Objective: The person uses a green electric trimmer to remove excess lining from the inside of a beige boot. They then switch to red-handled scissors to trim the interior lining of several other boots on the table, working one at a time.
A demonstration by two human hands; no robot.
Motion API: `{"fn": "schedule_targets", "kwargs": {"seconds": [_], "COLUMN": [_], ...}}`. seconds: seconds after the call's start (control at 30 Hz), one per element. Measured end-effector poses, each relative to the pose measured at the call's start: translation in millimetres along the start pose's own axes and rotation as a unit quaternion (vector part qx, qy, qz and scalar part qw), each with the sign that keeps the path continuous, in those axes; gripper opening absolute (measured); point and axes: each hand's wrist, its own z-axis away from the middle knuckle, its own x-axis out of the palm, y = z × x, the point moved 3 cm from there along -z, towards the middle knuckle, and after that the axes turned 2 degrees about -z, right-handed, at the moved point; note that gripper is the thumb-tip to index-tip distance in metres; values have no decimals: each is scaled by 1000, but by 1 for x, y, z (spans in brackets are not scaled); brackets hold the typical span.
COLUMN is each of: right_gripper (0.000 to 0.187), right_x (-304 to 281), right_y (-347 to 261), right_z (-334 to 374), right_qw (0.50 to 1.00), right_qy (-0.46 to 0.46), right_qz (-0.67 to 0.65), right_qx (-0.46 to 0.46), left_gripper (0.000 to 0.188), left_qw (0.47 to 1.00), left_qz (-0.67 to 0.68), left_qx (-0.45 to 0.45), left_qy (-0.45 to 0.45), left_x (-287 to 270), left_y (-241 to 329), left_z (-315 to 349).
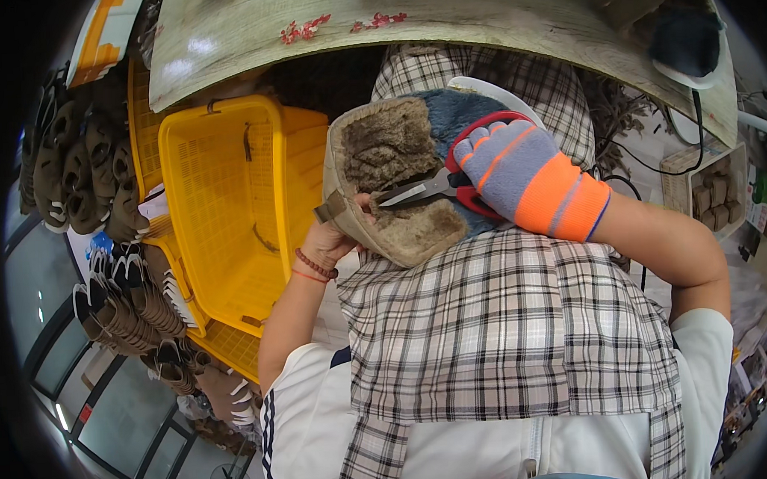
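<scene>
A fur-lined boot lies across my lap, its opening facing up. Brown fur shows inside, with blue fur to the right and a pale curved edge beyond it. My left hand, bare and with bead bracelets at the wrist, pinches the boot's left rim near a small strap; some of its fingers are hidden underneath. In my right hand, which wears a grey and orange knit glove, are red-handled scissors. Their blades point left over the brown lining, towards my left thumb.
A yellow plastic crate stands tilted at my left. Beyond it, brown boots are stacked on racks. A marbled tabletop spans the far side, with a dark furry pad at its right. Cables and a tray of brown pieces sit right.
</scene>
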Motion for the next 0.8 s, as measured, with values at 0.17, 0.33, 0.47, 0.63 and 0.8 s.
{"fn": "schedule_targets", "kwargs": {"seconds": [0.17,0.33,0.47,0.63,0.8], "right_gripper": [13,11,10,15,32], "right_x": [2,6,10,2,-17], "right_y": [-5,-7,-7,-1,32], "right_z": [-8,-10,-11,-8,18], "right_qw": [999,999,998,1000,993], "right_qy": [30,36,47,-18,13], "right_qz": [-3,-4,-30,-17,-114], "right_qx": [-14,-14,-18,15,23], "left_gripper": [29,29,30,32,35], "left_qw": [1000,1000,1000,1000,1000], "left_qz": [-8,1,3,1,-5], "left_qx": [12,7,-2,-1,14], "left_qy": [21,6,15,-8,-5], "left_x": [6,9,1,-3,-11], "left_y": [3,6,0,-1,-10], "left_z": [1,2,-1,-2,-5]}}
